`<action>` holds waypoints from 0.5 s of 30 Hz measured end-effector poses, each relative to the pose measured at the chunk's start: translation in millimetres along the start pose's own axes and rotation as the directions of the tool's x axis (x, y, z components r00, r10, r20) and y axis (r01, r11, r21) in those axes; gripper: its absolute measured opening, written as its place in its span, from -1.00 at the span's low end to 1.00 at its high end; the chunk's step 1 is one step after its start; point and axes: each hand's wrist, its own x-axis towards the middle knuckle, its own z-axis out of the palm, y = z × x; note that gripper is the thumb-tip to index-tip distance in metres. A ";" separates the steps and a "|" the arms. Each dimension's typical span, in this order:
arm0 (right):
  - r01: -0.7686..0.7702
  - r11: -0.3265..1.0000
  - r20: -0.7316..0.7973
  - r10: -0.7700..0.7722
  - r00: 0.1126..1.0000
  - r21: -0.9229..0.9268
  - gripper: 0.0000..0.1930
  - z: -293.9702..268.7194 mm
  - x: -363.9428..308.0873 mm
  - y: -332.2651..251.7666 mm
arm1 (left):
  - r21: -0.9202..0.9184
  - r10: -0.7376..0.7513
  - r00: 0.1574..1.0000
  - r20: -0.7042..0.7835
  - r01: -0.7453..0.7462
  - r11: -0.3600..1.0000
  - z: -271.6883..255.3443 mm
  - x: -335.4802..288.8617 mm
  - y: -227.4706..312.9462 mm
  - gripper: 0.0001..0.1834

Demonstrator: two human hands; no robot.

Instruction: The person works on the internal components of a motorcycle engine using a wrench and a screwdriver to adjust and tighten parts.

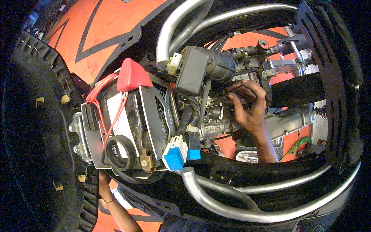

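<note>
My right hand (250, 109) reaches down into the opened frame of a vehicle. Its thumb and index finger are closed together beside a ribbed black rubber duct (223, 66). What lies between the fingertips is dark and too small to make out. Under that hand sits a grey metal casting (220, 127). My left hand (103, 185) goes in beneath the battery tray's near edge, and its fingers are hidden there. Above it is the black battery (131, 112), with red wires and a red rubber cover (133, 75) over a terminal.
Bent silver tubes (270, 216) border the frame on the near side and at the top. A black seat underside (42, 123) stands at left. Blue and white connectors (174, 156) hang by the battery. A green coiled hose (299, 145) lies at right on the orange floor (116, 23).
</note>
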 end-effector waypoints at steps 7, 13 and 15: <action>0.207 0.972 0.026 -0.206 0.978 -0.115 -0.42 12.4 18.8 -18.1 | 0.002 0.031 0.998 -0.059 -0.031 1.000 -29.4 -5.8 -37.1 -0.58; 0.167 0.968 0.079 -0.155 0.985 -0.189 -0.46 13.6 23.0 -26.2 | 0.002 0.075 0.994 -0.077 -0.075 0.997 -48.6 -14.3 -72.4 -0.59; 0.204 0.955 0.038 -0.200 0.979 -0.217 -0.45 14.2 24.8 -27.3 | -0.001 0.089 0.992 -0.092 -0.090 0.996 -17.3 15.1 -38.4 -0.59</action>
